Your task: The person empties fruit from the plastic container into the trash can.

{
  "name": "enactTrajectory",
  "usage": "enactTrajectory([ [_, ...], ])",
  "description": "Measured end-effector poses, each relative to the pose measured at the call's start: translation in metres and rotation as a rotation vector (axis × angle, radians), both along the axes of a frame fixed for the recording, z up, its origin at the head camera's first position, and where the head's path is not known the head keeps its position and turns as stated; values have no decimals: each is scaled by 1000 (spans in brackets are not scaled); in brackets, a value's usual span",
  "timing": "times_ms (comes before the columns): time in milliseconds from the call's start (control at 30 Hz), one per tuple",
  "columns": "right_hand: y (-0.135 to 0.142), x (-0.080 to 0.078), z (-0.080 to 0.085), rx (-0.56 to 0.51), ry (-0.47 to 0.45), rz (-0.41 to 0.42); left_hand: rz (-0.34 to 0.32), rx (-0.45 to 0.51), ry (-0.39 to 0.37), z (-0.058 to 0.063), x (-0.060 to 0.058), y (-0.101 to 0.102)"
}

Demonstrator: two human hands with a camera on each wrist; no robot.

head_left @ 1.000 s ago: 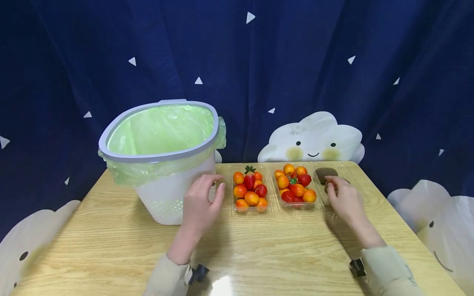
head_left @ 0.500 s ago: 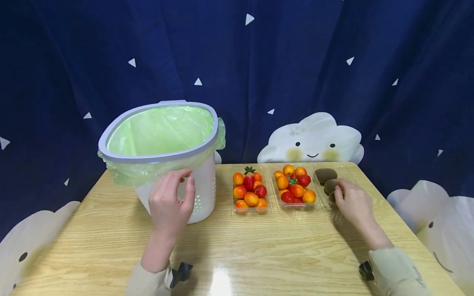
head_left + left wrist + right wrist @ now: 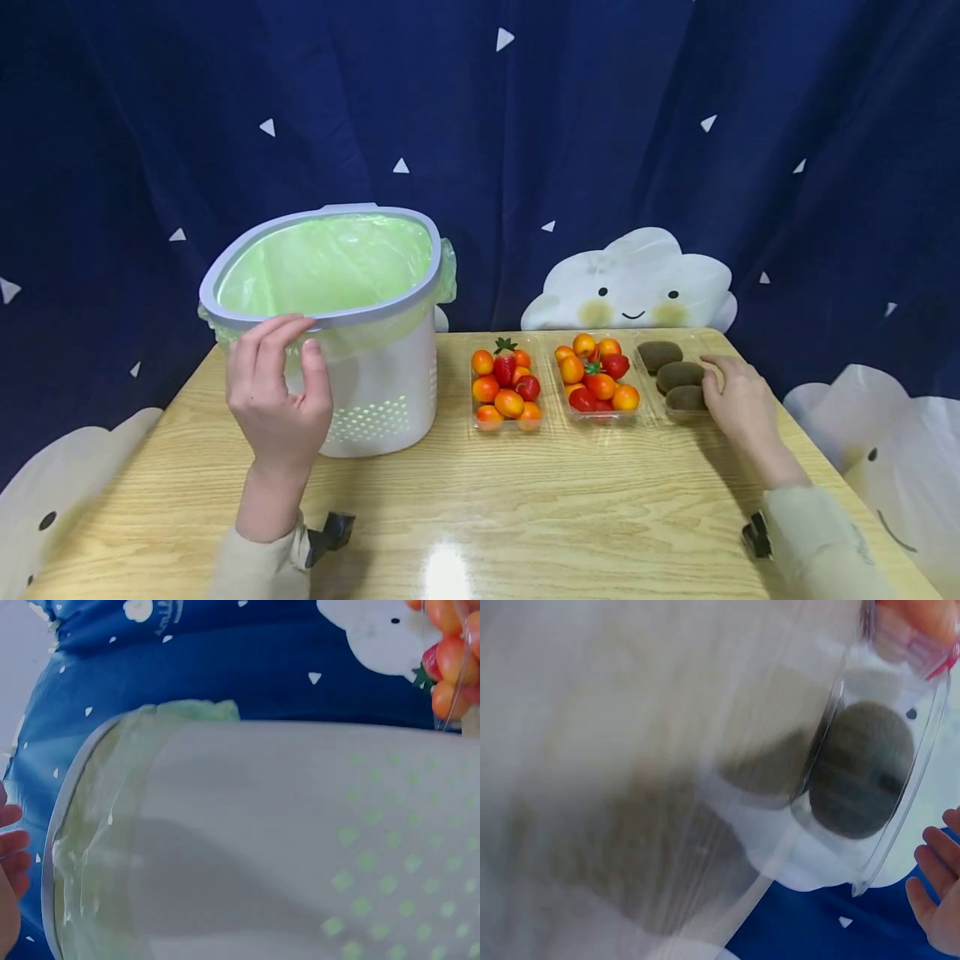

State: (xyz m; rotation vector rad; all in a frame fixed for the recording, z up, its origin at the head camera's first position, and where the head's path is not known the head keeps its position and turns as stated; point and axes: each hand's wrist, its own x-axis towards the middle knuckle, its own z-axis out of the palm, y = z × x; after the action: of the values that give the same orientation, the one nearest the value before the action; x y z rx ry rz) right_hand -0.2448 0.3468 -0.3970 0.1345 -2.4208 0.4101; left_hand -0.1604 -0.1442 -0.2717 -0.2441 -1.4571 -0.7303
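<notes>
A bin point(image 3: 386, 367) with a green bag point(image 3: 337, 262) folded over its rim point(image 3: 375, 312) is placed at eleven o'clock on the desk point(image 3: 510, 508). A first tray point(image 3: 507, 426) is set at twelve o'clock and a second tray point(image 3: 606, 416) at one; both are heaped with orange fruits point(image 3: 510, 405) and strawberries point(image 3: 504, 367). At two o'clock, three kiwis point(image 3: 680, 377) are lined up in a third tray point(image 3: 861, 883).

The right hand point(image 3: 742, 404) is held at three o'clock of the kiwis, its grip slightly parted and nothing grasped; whether the third tray is touched cannot be told. The left hand point(image 3: 277, 396) is raised at seven o'clock of the bin, its grip wide and unfilled, and a gap to the rim is shown in the left wrist view.

The third tray, probably light, could be dragged or tipped if its edge were caught by a finger, and the kiwis could be spilled. The second tray could then be nudged and its top fruits dislodged, as the trays are set close together. The loose bag could be pulled down if its overhang were snagged by the left hand
</notes>
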Motion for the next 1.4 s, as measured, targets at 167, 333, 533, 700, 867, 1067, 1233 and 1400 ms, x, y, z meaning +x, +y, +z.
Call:
enactTrajectory([
  [167, 10, -3, 2, -36, -127, -36, 43, 11, -73, 4, -1, -13],
  [333, 19, -5, 0, -68, -212, -53, 75, -4, -183, 3, -8, -33],
  [533, 30, -10, -4, -112, -243, -43, 46, -19, -254, 7, -20, -55],
  [700, 39, -14, -13, -124, -260, -30, -12, 7, -296, 10, -26, -69],
  [867, 44, -15, -20, -165, -280, -13, -120, -27, -371, 18, -34, -89],
  [1067, 50, -17, -25, -218, -368, 8, -192, -94, -590, 25, -41, -111],
  [1233, 51, -20, -26, -241, -393, 42, -221, -118, -770, 28, -46, -124],
  [1400, 51, -25, -27, -288, -438, 68, -297, -73, -878, 31, -52, -129],
])
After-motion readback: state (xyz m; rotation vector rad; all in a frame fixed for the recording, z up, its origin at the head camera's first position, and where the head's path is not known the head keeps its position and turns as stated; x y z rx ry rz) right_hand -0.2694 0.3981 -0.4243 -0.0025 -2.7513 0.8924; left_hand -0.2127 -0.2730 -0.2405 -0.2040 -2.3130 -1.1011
